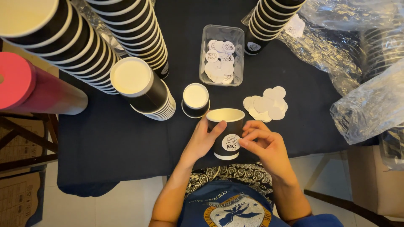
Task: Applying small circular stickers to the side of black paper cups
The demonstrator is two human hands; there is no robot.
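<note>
**Cup held at table edge, round sticker under the fingertips**

A black paper cup (226,133) stands upright at the near edge of the dark-covered table (118,138), between both hands; the left hand (202,141) wraps its left side, fingers curled against the wall, thumb across the front below the rim; the right hand (263,145) meets its right side, fingertips bunched and pressed on the edge of a round white sticker (230,143) on the cup's front. Just behind stands a single upturned cup (195,100); a loose pile of white discs (266,105) lies to the right of it; a clear plastic tray (221,54) of printed stickers sits further back; tall nested stacks of black cups (145,88) lean at left and rear; crumpled clear plastic wrap (370,101) lies at right.
</note>
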